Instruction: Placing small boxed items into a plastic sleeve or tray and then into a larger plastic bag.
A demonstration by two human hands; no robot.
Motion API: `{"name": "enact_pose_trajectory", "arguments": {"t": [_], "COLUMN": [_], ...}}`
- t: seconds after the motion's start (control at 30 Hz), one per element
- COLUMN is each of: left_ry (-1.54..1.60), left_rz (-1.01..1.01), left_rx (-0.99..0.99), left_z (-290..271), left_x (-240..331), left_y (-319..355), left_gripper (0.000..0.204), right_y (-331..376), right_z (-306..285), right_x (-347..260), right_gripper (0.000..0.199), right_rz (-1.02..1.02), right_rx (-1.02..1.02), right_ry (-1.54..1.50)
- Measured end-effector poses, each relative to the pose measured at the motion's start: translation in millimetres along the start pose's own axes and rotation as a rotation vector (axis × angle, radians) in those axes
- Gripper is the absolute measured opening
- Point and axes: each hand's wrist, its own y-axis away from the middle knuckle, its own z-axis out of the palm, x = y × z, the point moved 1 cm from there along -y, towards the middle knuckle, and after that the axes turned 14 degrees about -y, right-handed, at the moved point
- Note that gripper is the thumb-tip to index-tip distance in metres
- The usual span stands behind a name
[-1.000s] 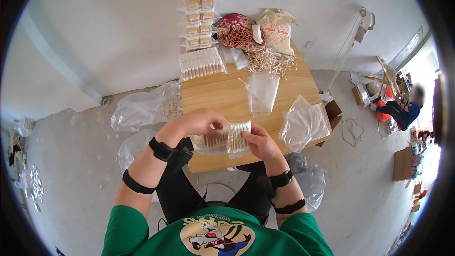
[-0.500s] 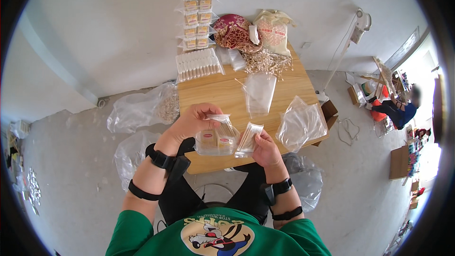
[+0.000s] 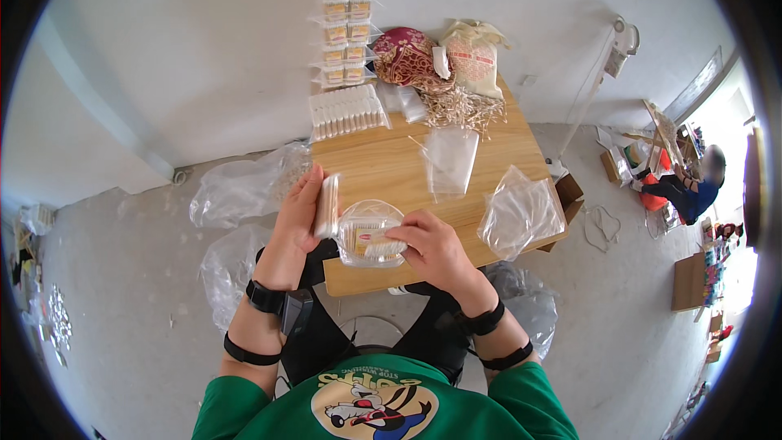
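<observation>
A pack of cotton swabs [image 3: 328, 205] stands on edge in my left hand [image 3: 298, 216], at the left side of the table. My right hand [image 3: 437, 251] is closed on another cotton swab pack [image 3: 383, 248], tilted over a clear plastic bag [image 3: 371, 210] at the table's near edge. The bag's mouth gapes round, and a yellow-labelled swab pack [image 3: 362, 236] shows in it. Whether the right hand's pack is inside the bag or just above it is hard to make out.
On the wooden table [image 3: 371, 165] lie loose cotton swabs [image 3: 464, 107], flat clear bags [image 3: 450, 159], a crumpled clear bag [image 3: 521, 213] and a row of swab packs [image 3: 350, 112]. Bagged packs [image 3: 346, 20] form a column behind. A cloth sack [image 3: 472, 57] stands far right; a person [image 3: 692, 191] sits beyond.
My left hand has moved off the bag to the left with a swab pack. My right hand has swung left over the bag with its pack. The bag's mouth now gapes wider.
</observation>
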Motion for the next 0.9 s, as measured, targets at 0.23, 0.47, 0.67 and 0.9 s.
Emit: {"name": "enact_pose_trajectory", "arguments": {"t": [0.23, 0.47, 0.67, 0.9], "left_ry": [-1.062, -1.737, -1.966, -1.762], "left_rz": [0.255, 0.325, 0.274, 0.408], "left_rx": [-0.282, -0.516, -0.614, -0.461], "left_z": [20.2, 48.4, 51.1, 49.6], "left_x": [0.3, -13.6, -10.7, 0.5], "left_y": [14.3, 12.3, 13.2, 12.1], "left_gripper": [0.036, 0.020, 0.020, 0.018], "right_y": [-2.8, -4.2, 2.2, 1.8], "right_z": [-8.8, -10.1, -7.2, 17.2], "right_x": [-16.1, -9.9, 0.4, 7.1], "right_gripper": [0.022, 0.018, 0.015, 0.016], "right_rz": [-0.118, -0.196, -0.220, -0.263], "right_rx": [-0.195, -0.228, -0.232, -0.208], "right_ry": [0.499, 0.556, 0.522, 0.546]}}
